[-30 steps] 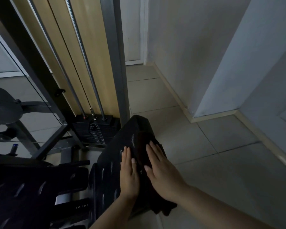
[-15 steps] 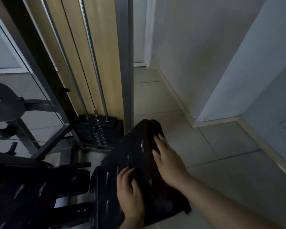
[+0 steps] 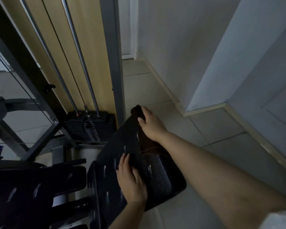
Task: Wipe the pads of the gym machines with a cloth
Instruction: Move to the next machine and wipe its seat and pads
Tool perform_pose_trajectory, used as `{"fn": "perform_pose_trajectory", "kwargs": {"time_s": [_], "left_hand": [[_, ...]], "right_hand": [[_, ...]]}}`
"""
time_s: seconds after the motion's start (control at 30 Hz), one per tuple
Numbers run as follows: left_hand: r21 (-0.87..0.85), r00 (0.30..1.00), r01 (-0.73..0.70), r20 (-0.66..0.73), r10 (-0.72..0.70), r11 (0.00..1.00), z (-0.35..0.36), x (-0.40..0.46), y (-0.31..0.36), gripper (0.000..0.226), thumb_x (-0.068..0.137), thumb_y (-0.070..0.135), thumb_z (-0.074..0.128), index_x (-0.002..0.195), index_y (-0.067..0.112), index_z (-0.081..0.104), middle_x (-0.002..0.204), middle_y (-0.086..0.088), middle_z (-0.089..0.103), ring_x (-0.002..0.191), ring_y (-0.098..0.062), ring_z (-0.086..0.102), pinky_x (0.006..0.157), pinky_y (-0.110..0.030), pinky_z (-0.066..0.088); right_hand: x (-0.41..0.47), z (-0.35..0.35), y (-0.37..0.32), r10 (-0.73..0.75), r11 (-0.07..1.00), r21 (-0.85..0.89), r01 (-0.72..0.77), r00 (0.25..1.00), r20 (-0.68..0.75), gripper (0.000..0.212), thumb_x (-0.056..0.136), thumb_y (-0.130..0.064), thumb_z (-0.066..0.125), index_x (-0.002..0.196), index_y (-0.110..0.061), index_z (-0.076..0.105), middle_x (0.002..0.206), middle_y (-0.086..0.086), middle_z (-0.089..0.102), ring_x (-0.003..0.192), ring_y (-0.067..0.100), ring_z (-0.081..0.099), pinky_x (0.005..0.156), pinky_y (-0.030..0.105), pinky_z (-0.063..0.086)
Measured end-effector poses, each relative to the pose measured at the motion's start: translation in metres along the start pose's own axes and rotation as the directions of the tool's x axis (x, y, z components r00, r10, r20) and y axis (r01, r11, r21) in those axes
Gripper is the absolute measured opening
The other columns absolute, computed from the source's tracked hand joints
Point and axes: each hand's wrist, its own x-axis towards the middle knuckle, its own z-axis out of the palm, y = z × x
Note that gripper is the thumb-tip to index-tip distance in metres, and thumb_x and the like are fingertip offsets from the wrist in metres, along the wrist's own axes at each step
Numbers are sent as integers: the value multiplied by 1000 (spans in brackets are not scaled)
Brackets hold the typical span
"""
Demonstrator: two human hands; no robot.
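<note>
A black padded seat back [image 3: 122,146] of a gym machine slopes up from bottom centre toward the machine's upright. A dark brown cloth [image 3: 149,144] lies stretched along the pad's right side. My right hand [image 3: 149,123] is at the pad's top end, fingers curled over the bunched upper end of the cloth. My left hand [image 3: 130,180] lies lower on the pad, its fingers bent over the cloth's lower edge. Wet streaks shine on the pad.
The machine's grey upright [image 3: 112,60], guide rods [image 3: 79,60] and weight stack [image 3: 89,128] stand just behind the pad. A second black pad [image 3: 31,189] lies at the lower left. White walls [image 3: 180,47] and a tiled floor [image 3: 213,129] are on the right.
My right hand has slid up the pad with the cloth, from mid-pad to its top end. My left hand has dropped lower, away from the right one.
</note>
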Motion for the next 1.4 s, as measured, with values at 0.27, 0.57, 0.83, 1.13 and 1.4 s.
{"fn": "perform_pose_trajectory", "kwargs": {"time_s": [0.27, 0.57, 0.83, 1.13, 1.4], "left_hand": [[-25, 999, -11, 46, 12, 1000, -1, -3, -1, 63, 87, 38, 20, 136, 10, 48, 144, -3, 43, 133, -18, 39, 111, -48, 33], [-46, 998, -13, 54, 16, 999, 1, -3, -6, 59, 87, 35, 21, 135, 16, 49, 145, 3, 41, 134, -17, 38, 112, -52, 30], [-63, 995, -2, 97, 8, 998, -2, -6, -6, 53, 89, 25, 25, 138, 22, 45, 144, 17, 32, 134, 2, 27, 120, -38, 11], [-82, 992, 16, 123, -6, 997, -3, -4, -5, 55, 86, 40, 15, 136, 32, 38, 146, 17, 31, 137, 3, 24, 120, -34, 9], [-77, 997, 46, 71, -41, 996, -4, -7, -2, 49, 90, 22, 28, 134, 26, 47, 144, 18, 34, 134, 0, 31, 119, -37, 16]], "right_hand": [[-170, 0, 22, -75, 975, -207, 81, 997, 34, 68, 93, -53, 18, 152, -26, 2, 158, -13, -8, 142, 12, 23, 107, 25, 30], [-13, 5, -2, -83, 953, -290, 91, 996, 39, 55, 103, -24, 34, 152, -17, 11, 161, 1, 0, 147, 21, 6, 116, 35, 18], [-59, 2, 5, -69, 987, -145, 69, 998, 7, 56, 103, -27, 33, 152, -22, 8, 160, -9, -1, 143, 14, 19, 111, 28, 23], [-107, 2, 7, -192, 905, -374, 204, 979, 69, 58, 102, -32, 34, 151, -28, 5, 153, -18, -24, 144, 5, -1, 114, 25, 25], [-2, 8, -22, -214, 673, -666, 320, 947, 239, 48, 103, -36, 24, 148, -18, 31, 160, -2, 12, 147, 24, -4, 119, 40, 10]]}}
